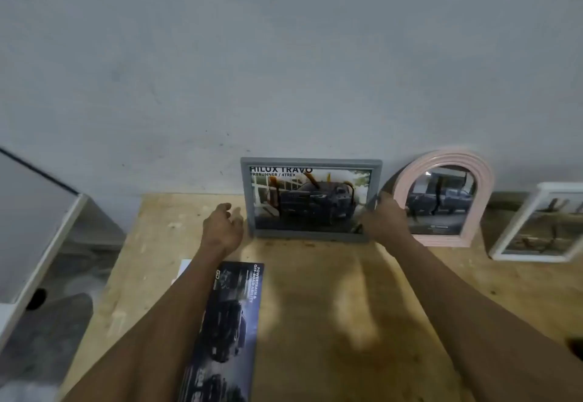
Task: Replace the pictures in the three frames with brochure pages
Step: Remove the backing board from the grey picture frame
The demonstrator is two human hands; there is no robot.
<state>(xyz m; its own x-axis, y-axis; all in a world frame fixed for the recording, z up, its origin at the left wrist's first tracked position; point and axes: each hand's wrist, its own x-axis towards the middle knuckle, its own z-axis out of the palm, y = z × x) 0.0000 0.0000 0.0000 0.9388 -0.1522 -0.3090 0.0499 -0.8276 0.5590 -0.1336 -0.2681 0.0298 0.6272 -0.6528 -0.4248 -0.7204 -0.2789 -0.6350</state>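
A grey rectangular frame (310,199) leans upright against the wall and shows a brochure page with a dark truck. My right hand (383,220) grips its right edge. My left hand (222,228) hovers just left of the frame with relaxed fingers, holding nothing. To the right, a pink arched frame (441,199) also shows a truck page. Further right, a white frame (536,225) leans against the wall with a different picture in it. A dark brochure (227,329) lies flat on the wooden table (347,307), partly under my left forearm.
A grey wall rises directly behind the frames. A white-edged panel (41,244) leans at the far left, beyond the table's left edge. A white sheet corner (183,270) peeks out beside the brochure.
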